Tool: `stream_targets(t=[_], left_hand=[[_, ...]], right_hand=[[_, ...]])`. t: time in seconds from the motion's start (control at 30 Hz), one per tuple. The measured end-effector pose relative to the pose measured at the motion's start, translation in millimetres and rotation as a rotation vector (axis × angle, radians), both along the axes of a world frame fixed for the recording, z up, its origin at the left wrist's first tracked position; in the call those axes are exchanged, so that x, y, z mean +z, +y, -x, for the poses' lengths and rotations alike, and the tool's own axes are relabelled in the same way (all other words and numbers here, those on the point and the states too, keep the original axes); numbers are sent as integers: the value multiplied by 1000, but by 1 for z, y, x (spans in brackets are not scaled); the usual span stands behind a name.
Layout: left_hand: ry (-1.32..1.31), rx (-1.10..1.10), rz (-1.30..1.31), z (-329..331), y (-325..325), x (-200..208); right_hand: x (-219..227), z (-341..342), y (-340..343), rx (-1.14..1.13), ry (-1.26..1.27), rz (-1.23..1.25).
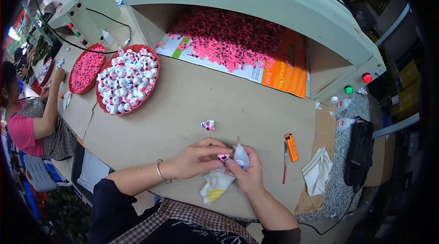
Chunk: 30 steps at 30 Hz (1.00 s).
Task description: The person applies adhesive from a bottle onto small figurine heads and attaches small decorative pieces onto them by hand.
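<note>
My left hand (200,158) is closed on a small white figurine (223,157) with pink and black markings, pinched at the fingertips. My right hand (249,173) wraps round a small white squeeze bottle (241,155) with a thin nozzle pointing up and away from me. Its thumb reaches toward the figurine; whether it touches cannot be made out. A white cloth (216,186) with a yellow stripe lies under my hands at the table's near edge. Another small figurine (207,125) lies on the table just beyond them.
A red basket (157,68) of white figurines stands at left, beside another red basket (73,89) of pink pieces. Loose pink pieces (228,38) cover the shelf. At right lie an orange box (291,147), a folded cloth (316,171) and a black bag (359,155). A co-worker (34,120) sits at left.
</note>
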State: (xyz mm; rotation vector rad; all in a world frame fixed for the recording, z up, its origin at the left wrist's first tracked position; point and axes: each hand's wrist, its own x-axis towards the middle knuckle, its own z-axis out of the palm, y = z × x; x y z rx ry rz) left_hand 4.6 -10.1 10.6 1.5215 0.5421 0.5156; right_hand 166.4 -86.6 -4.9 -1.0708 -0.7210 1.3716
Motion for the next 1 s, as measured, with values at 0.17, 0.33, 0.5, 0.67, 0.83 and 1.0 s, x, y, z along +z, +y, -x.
stream_targets(t=[0.17, 0.33, 0.5, 0.67, 0.83, 1.0], left_hand=[[-233, 60, 446, -11, -4, -14], [-166, 8, 542, -10, 0, -21], [-116, 45, 538, -14, -1, -18], [-141, 128, 223, -17, -8, -26], [-81, 212, -13, -16, -9, -19], [-8, 184, -50, -14, -11, -16]], right_hand=[[-3, -4, 0, 5, -81, 4], [-3, -3, 1, -3, -80, 12], [-3, -3, 3, -31, -115, 43], [-4, -2, 3, -64, -159, 52], [-2, -3, 6, -43, 7, 131], [-5, -7, 8, 17, 56, 166]])
